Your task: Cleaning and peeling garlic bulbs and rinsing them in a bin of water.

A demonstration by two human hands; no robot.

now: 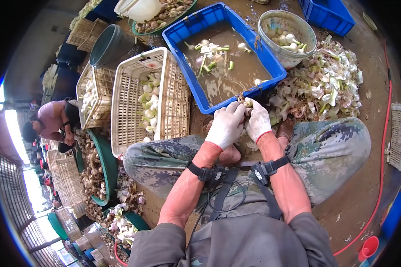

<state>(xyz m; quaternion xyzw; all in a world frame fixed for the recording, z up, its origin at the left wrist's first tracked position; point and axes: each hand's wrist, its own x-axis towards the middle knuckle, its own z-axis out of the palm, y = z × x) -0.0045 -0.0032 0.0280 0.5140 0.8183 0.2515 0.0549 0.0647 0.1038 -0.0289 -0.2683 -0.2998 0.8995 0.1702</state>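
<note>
My left hand (228,124) and my right hand (258,122), both in white gloves, meet at the near rim of a blue plastic crate (207,109). Between their fingertips is a garlic bulb (246,103), mostly covered by the fingers. Muddy brown water fills the bottom of the crate. Several pale garlic bulbs (243,46) and cut green stem pieces (212,65) lie in it. To the right, a white bucket (265,50) holds peeled garlic bulbs (289,40). A heap of garlic skins (327,86) spreads beside my right knee.
Left of the crate stands a cream slatted basket (173,100) with trimmed garlic bulbs (149,100). Behind it is a dark bucket (104,46). A green tub (105,167) sits near unpeeled garlic (92,167). Another person (55,118) bends at far left. A red hose (386,126) crosses the right-hand floor.
</note>
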